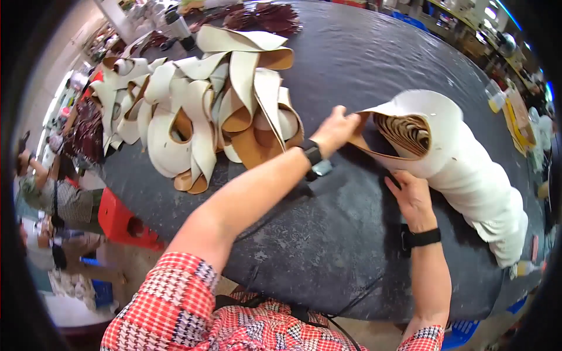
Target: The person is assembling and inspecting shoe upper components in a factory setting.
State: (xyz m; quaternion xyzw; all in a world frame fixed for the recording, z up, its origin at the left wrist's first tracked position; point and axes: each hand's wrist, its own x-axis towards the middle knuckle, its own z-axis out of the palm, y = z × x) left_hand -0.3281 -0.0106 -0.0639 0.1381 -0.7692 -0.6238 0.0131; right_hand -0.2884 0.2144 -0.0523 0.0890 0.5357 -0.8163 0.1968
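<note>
A long row of nested, curved white leather-like pieces (pixel 474 167) with tan undersides lies on the right of the table. Its near end curls round into a loop, and many brown layered edges show inside. My left hand (pixel 336 131) pinches the left edge of the outermost piece (pixel 383 151) between thumb and fingers. Below that piece's lower edge is my right hand (pixel 414 199), thumb and forefinger apart; whether its fingertips touch the piece I cannot tell. Loose curled pieces (pixel 187 99) of the same white and tan material are heaped at the left.
The dark table (pixel 304 245) has a curved edge in this view. Dark red pieces (pixel 263 19) are bundled at the back, beside a dark bottle with a pale label (pixel 180 28). A red stool (pixel 124 219) stands left of the table, near another person (pixel 67 196). A yellow tray (pixel 518 120) is far right.
</note>
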